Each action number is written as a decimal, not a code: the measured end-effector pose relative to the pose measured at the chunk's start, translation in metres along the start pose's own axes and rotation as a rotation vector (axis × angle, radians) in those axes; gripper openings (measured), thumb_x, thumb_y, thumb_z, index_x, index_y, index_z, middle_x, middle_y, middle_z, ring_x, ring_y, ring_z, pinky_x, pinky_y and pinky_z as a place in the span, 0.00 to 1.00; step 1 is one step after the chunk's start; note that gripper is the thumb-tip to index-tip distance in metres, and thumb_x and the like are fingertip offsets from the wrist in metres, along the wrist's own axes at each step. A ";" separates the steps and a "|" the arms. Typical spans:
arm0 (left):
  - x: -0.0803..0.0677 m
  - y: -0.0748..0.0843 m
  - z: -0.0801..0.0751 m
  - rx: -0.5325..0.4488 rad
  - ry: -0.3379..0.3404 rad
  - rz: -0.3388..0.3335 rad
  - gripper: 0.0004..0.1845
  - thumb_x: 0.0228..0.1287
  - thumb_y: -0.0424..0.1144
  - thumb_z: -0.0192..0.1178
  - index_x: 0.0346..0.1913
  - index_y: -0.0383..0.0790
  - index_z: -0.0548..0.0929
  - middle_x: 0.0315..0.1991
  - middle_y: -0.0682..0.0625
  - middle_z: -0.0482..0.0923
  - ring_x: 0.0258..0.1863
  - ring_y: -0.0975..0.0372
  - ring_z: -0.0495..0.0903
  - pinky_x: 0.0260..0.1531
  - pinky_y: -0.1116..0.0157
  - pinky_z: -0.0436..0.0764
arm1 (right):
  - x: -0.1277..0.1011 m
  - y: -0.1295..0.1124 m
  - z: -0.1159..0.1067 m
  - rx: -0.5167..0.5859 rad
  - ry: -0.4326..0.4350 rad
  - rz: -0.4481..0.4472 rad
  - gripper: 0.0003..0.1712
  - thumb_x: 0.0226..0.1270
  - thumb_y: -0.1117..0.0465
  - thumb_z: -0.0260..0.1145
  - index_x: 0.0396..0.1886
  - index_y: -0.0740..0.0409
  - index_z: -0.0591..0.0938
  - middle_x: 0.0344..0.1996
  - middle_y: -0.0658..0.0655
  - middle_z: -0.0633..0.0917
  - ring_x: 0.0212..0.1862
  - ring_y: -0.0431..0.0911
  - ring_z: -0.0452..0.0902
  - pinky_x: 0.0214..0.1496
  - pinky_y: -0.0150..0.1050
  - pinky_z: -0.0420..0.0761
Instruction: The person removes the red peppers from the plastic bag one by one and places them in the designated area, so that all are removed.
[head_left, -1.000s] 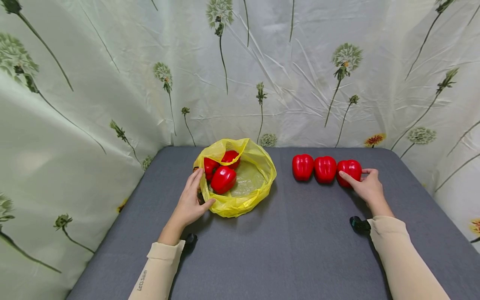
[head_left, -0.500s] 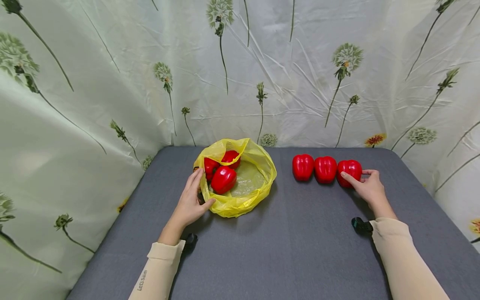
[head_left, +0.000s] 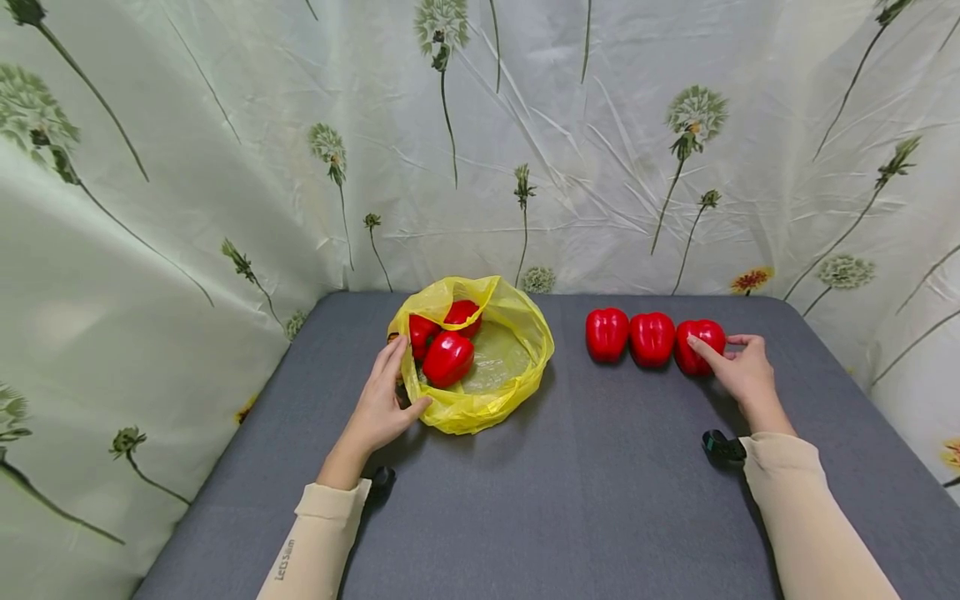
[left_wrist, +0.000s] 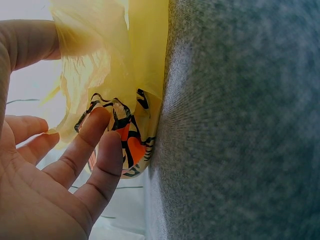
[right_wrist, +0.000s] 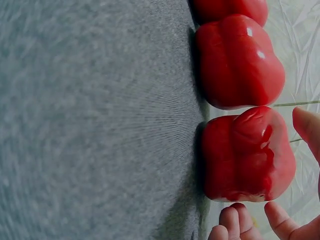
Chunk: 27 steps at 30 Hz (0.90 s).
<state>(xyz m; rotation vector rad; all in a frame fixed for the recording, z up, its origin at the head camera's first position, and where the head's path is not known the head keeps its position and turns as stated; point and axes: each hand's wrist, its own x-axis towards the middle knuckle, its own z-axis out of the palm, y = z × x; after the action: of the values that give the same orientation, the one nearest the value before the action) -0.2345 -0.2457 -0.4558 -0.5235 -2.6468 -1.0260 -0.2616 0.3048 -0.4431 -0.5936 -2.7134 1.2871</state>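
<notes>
My left hand (head_left: pixel 380 412) rests against the left side of a yellow plastic bag (head_left: pixel 532 375), its fingers spread. In the left wrist view the fingers (left_wrist: pixel 87 130) lie against the bag's printed side (left_wrist: pixel 131 145). Inside the open bag lie red bell peppers, the nearest one (head_left: pixel 448 359) on top of the view. My right hand (head_left: pixel 748 379) is at the rightmost bell pepper (head_left: pixel 697 358) of a row of three. In the right wrist view the thumb (right_wrist: pixel 306 127) stands off that pepper, and the fingers (right_wrist: pixel 235 222) are close beside it; contact is unclear.
Two more bell peppers, a middle one (head_left: pixel 652 346) and a left one (head_left: pixel 607 337), stand close together in the row. They sit on a grey cloth-covered table (head_left: pixel 562 508). A flower-printed curtain (head_left: pixel 585 208) hangs behind the table's back edge and along its sides.
My right hand has shifted slightly to the right, and its thumb has drawn back across the rightmost pepper. The left hand, bag and peppers look unchanged.
</notes>
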 end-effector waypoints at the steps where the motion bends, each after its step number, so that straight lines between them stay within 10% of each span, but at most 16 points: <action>1: 0.000 0.000 0.000 0.000 0.000 -0.001 0.56 0.60 0.36 0.78 0.86 0.33 0.55 0.85 0.36 0.54 0.83 0.40 0.58 0.77 0.38 0.66 | 0.000 -0.001 0.000 0.000 0.008 -0.002 0.55 0.75 0.30 0.59 0.78 0.70 0.56 0.63 0.76 0.75 0.55 0.63 0.74 0.41 0.43 0.72; 13: 0.001 0.001 0.000 -0.005 -0.004 0.006 0.56 0.60 0.36 0.77 0.85 0.31 0.55 0.84 0.34 0.55 0.83 0.39 0.58 0.79 0.38 0.64 | -0.002 -0.021 -0.002 0.008 0.174 -0.083 0.49 0.74 0.35 0.63 0.76 0.68 0.61 0.62 0.75 0.76 0.61 0.66 0.74 0.47 0.46 0.71; 27: 0.000 0.003 -0.001 -0.008 -0.007 0.001 0.56 0.60 0.35 0.77 0.85 0.31 0.55 0.85 0.35 0.54 0.83 0.39 0.57 0.78 0.38 0.65 | -0.011 -0.058 0.010 0.053 0.159 -0.152 0.47 0.74 0.36 0.65 0.77 0.63 0.62 0.64 0.72 0.77 0.64 0.63 0.74 0.51 0.45 0.71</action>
<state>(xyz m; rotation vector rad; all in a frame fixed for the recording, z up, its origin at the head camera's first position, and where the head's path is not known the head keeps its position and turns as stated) -0.2334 -0.2445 -0.4528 -0.5308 -2.6497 -1.0373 -0.2715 0.2601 -0.4041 -0.4530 -2.5336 1.2156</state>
